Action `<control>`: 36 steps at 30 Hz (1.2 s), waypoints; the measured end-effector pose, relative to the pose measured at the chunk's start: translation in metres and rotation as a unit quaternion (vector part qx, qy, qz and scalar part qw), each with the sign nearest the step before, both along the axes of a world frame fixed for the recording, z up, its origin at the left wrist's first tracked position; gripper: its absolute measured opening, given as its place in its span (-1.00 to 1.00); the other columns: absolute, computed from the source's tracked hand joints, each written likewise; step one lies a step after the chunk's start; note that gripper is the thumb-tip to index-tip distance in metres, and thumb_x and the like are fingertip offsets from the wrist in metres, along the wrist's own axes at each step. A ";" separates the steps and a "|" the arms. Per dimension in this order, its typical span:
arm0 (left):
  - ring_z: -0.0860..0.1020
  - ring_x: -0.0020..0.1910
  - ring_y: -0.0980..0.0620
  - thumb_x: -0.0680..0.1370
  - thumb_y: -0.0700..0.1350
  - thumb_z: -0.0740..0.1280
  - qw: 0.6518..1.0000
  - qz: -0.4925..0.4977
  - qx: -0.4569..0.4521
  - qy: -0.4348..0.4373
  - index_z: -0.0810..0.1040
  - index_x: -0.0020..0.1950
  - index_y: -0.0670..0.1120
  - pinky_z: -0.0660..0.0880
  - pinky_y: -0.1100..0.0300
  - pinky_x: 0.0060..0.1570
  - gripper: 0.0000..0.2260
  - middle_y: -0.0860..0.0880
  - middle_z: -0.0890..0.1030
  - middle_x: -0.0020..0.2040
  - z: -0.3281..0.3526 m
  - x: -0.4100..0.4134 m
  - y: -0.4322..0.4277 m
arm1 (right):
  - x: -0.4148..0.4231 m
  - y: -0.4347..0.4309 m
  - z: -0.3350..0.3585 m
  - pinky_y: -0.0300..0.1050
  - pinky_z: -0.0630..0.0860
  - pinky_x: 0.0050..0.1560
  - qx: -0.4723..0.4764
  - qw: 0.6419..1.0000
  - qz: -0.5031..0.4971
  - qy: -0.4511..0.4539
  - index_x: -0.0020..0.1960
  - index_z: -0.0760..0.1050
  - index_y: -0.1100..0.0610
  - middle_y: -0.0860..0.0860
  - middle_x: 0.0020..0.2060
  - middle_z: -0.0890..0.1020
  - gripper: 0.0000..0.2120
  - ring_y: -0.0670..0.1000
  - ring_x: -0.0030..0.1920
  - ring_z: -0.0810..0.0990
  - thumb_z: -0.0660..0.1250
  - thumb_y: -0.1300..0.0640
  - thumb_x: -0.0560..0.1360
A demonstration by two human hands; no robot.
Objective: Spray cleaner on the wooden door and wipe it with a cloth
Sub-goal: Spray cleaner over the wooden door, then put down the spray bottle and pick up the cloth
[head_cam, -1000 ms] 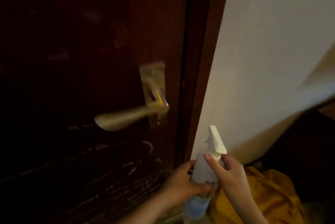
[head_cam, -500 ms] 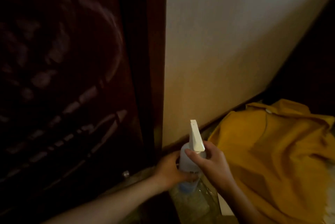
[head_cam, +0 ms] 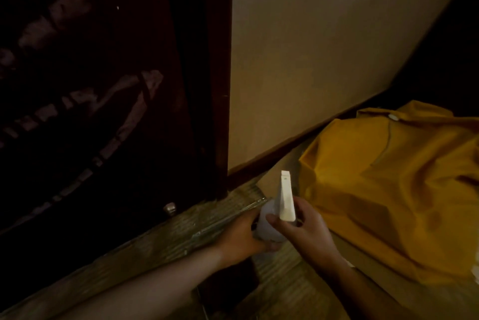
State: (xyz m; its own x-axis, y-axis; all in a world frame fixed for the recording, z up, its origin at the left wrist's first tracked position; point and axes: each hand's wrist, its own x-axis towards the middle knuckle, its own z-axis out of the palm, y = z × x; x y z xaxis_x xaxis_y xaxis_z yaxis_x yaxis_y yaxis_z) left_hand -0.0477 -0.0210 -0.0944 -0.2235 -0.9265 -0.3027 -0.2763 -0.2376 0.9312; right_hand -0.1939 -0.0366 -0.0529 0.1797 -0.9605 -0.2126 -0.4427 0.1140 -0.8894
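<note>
The dark wooden door [head_cam: 98,101] fills the left side, with pale streaks across its lower panel. Low near the floor, both hands hold a white spray bottle [head_cam: 285,200] with its nozzle pointing up and away. My left hand [head_cam: 243,238] grips the bottle's body from the left. My right hand [head_cam: 303,229] holds the neck under the spray head, one finger curled in front. A yellow cloth [head_cam: 394,190] lies crumpled on the floor to the right, touched by neither hand.
A dark door frame [head_cam: 220,73] separates the door from a cream wall [head_cam: 324,47] with a dark skirting board. A small metal stop [head_cam: 169,208] sits at the door's foot. A wooden threshold [head_cam: 155,242] runs beneath the hands.
My view has dropped from the door handle to the door's foot. Both hands have lowered the spray bottle toward the floor, keeping their hold. The yellow cloth has come fully into view.
</note>
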 end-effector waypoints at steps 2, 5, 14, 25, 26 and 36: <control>0.44 0.18 0.28 0.39 -0.14 0.49 0.999 -0.020 0.005 -0.028 0.31 0.22 0.22 0.46 0.42 0.02 -0.46 0.23 0.44 0.18 -0.003 0.006 0.005 | -0.007 0.005 0.000 -0.27 0.49 0.01 0.029 0.999 0.019 0.022 0.20 0.37 -0.07 -0.21 0.10 0.51 -0.40 -0.21 0.10 0.49 0.51 -0.16 0.25; 0.32 0.35 0.12 0.44 0.00 0.43 0.979 -0.073 0.013 -0.188 0.23 0.43 0.10 0.33 0.23 0.30 -0.37 0.09 0.32 0.38 -0.010 0.032 0.019 | -0.027 0.030 -0.006 -0.17 0.48 0.05 0.031 0.995 -0.027 0.090 0.21 0.37 0.00 -0.17 0.08 0.49 -0.29 -0.15 0.09 0.49 0.49 -0.27 0.18; 0.23 0.44 -0.02 0.53 0.06 0.29 0.880 -0.148 0.072 -0.445 0.18 0.48 -0.06 0.20 0.13 0.40 -0.42 -0.05 0.25 0.46 -0.039 0.095 0.026 | 0.036 0.060 -0.049 -0.28 0.39 0.23 0.030 0.942 0.269 0.200 0.37 0.32 -0.06 -0.11 0.26 0.47 -0.44 -0.19 0.23 0.44 0.27 -0.24 0.44; 0.15 0.33 -0.03 0.47 0.27 0.23 0.838 -0.071 -0.002 -0.542 0.44 0.30 0.14 0.15 0.08 0.28 -0.56 0.03 0.17 0.39 -0.061 0.101 0.036 | 0.091 0.000 -0.107 -0.03 0.24 0.34 -0.051 0.823 0.371 0.426 0.44 0.14 0.18 0.17 0.37 0.31 -0.48 0.15 0.37 0.28 0.22 0.16 0.54; 0.12 0.36 -0.05 0.46 0.27 0.24 0.838 -0.065 0.005 -0.541 0.44 0.30 0.13 0.12 0.07 0.31 -0.55 0.03 0.13 0.43 -0.065 0.099 0.038 | 0.092 0.002 -0.111 -0.01 0.22 0.35 -0.050 0.817 0.370 0.440 0.45 0.13 0.18 0.17 0.38 0.28 -0.45 0.16 0.38 0.24 0.23 0.15 0.53; 0.09 0.42 0.00 0.50 0.06 0.31 0.907 -0.012 0.006 -0.421 0.54 0.04 0.07 0.11 0.16 0.30 -0.84 0.12 0.17 0.43 -0.073 0.099 0.048 | 0.090 -0.007 -0.097 -0.01 0.16 0.38 -0.042 0.807 0.398 0.434 0.34 0.39 0.11 0.15 0.35 0.32 -0.59 0.17 0.37 0.21 0.24 0.02 0.53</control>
